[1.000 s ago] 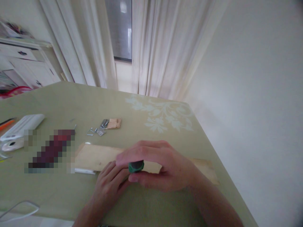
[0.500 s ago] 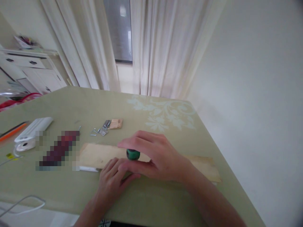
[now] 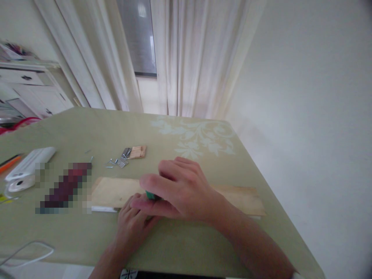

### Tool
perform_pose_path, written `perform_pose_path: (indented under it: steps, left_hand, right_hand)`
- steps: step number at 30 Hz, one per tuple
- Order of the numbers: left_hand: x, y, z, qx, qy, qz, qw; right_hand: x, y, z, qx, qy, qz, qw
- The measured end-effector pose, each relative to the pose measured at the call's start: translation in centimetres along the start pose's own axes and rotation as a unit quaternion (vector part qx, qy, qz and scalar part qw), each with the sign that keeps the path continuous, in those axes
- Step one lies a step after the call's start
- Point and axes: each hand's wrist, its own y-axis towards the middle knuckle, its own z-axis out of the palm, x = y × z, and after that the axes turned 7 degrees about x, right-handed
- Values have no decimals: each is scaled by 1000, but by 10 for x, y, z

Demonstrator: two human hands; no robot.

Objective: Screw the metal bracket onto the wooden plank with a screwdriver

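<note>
My right hand [image 3: 180, 190] is closed around the green handle of a screwdriver [image 3: 151, 195], held upright from above. Its shaft and tip are hidden beneath the fingers. Below the screwdriver lies a long pale wooden board [image 3: 112, 192], stretched left to right across the table. My left hand [image 3: 135, 217] presses down at the board's front edge, beside the screwdriver, its fingers closed on the wood and partly covered by my right hand. Beyond the board are small metal hinges [image 3: 122, 162], several loose screws [image 3: 110, 162] and a small wooden piece [image 3: 138, 152].
A pixelated dark red item [image 3: 68, 186] lies left of the board. Further left are a white power strip [image 3: 31, 162] and an orange-and-black tool [image 3: 10, 162]. A white cable [image 3: 37, 244] loops near the front edge of the green-covered table [image 3: 72, 135]. A wall [image 3: 305, 116] rises on the right.
My right hand's fingers have curled tighter round the screwdriver handle, covering more of it, and the wrist has turned. My left hand stays on the board. The whole view has shifted slightly.
</note>
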Motion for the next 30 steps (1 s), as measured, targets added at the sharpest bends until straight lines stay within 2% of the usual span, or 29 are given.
perform_pose_path:
  steps: [2,4,7,9,10,14,17,24,30]
  left_hand:
    - [-1,2,-2,6,5,-2,1000]
    - [-3,5,-3,12,-4,0,1000]
    - [-4,6,-4,28,-26,-3,999]
    - [-3,5,-3,38,-36,-9,999]
    - [-2,4,-2,41,-40,-11,998]
    - [-1,2,-1,52,-57,-17,997]
    - [0,2,0,57,-62,-16,996]
    - [-1,5,0,30,-38,7,999]
    - [-1,2,2,34,-42,-1,999]
  right_hand:
    - [0,0,-6,18,13,12,1000]
    - [-3,0,-17,79,92,17,993]
    - [-10,0,-33,169,269,-6,948]
    - [-14,0,-35,176,331,-9,927]
    - [-14,-1,-32,162,340,-4,926]
    - [-10,0,-13,53,298,57,952]
    - [-1,1,-3,13,247,97,964]
    - [18,-5,-2,1,170,149,974]
    - [12,1,-14,72,225,143,961]
